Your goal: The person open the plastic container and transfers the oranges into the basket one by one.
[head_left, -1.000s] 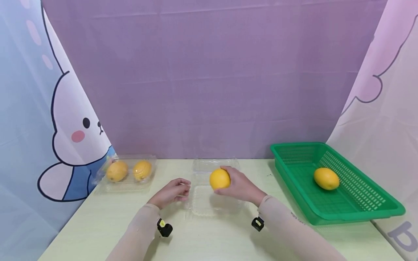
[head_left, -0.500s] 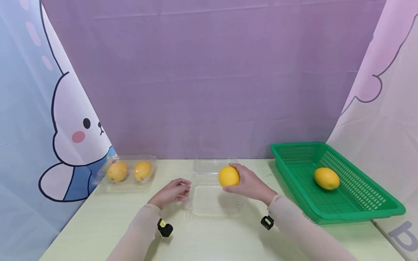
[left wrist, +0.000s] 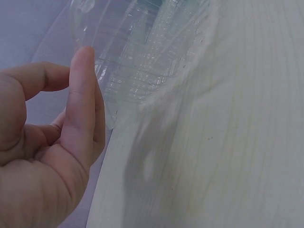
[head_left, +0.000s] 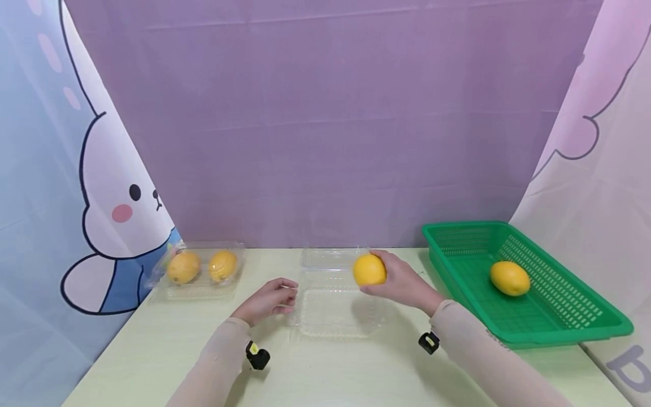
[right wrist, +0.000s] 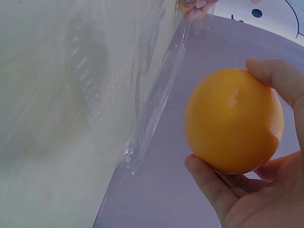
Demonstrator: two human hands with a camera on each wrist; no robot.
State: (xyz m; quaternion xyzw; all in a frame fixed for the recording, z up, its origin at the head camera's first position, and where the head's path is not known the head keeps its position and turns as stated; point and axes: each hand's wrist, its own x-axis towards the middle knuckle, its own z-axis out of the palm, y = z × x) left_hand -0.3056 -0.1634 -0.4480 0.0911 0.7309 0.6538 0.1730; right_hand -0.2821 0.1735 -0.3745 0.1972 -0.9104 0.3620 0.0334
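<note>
A yellow lemon (head_left: 369, 270) is held by my right hand (head_left: 402, 282), thumb on one side and fingers on the other. In the right wrist view the lemon (right wrist: 233, 121) looks round, seen nearly end-on. Below it on the table lies a clear plastic clamshell box (head_left: 335, 312) with its lid (head_left: 329, 259) folded back. My left hand (head_left: 269, 301) stays at the left side of this box, fingers loosely bent and holding nothing. In the left wrist view the fingertips of my left hand (left wrist: 57, 137) overlap the box's clear wall (left wrist: 137, 66).
A green basket (head_left: 458, 294) on the right contains another lemon (head_left: 510, 278). At the back left stands a second clear box (head_left: 195, 293) with two lemons (head_left: 222, 265) inside. Purple cloth (head_left: 325, 124) hangs behind the pale table (head_left: 315, 373).
My right hand has moved right and slightly up with the lemon, from over the middle of the open box toward its right side. The left hand has stayed in place.
</note>
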